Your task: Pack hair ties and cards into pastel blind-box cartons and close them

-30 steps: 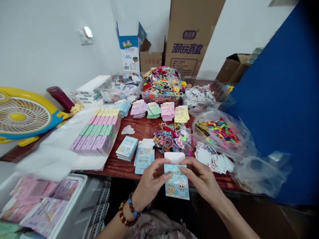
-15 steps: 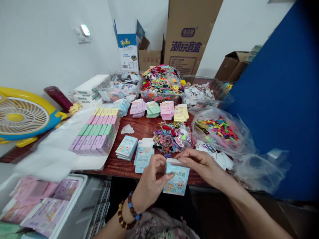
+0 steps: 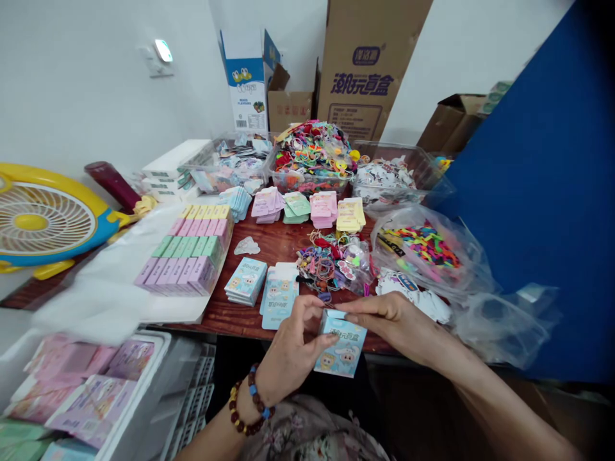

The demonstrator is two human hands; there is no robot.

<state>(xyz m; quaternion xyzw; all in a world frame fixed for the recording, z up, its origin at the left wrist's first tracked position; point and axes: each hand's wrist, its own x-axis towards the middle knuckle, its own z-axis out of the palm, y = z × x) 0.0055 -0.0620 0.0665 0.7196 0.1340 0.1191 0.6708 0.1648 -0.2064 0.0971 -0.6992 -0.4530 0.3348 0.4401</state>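
A light blue printed box [image 3: 342,352] is held upright over my lap, at the table's front edge. My left hand [image 3: 293,352] grips its left side, thumb across the front. At the box's top, the fingers of my right hand [image 3: 391,320] pinch the upper flap area; whether the flap is fully closed is hard to see. Behind the box, flat blue cartons [image 3: 280,298] lie beside a stack of finished-looking blue boxes [image 3: 246,282]. A pile of small hair ties and trinkets [image 3: 331,262] sits just beyond my hands.
Rows of coloured boxes [image 3: 185,256] stand at the left, near a yellow fan [image 3: 43,221]. Behind are flat carton stacks [image 3: 323,208] and clear bins [image 3: 312,182]. Plastic bags [image 3: 432,250] lie right; a white crate [image 3: 161,365] of packets is lower left.
My right fingers have shifted slightly at the box's top, and the top flap looks different. The box stays in my left hand. The view has moved a little.
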